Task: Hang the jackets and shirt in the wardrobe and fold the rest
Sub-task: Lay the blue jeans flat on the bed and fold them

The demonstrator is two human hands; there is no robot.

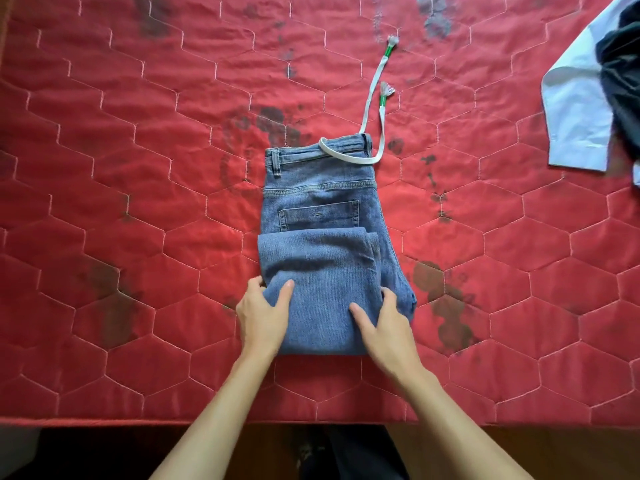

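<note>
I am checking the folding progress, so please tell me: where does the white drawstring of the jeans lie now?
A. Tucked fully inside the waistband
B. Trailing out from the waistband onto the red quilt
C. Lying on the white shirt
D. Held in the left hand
B: the drawstring runs from the waistband of the jeans out across the red quilt, touched by neither hand.

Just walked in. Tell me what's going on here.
A person is folding a pair of blue jeans on a red quilted mattress. The legs are already folded up over the seat, and the left hand and right hand grip the near fold at its two sides. A white drawstring trails from the waistband. A light blue shirt and a dark garment lie at the far right, not yet handled.
</note>
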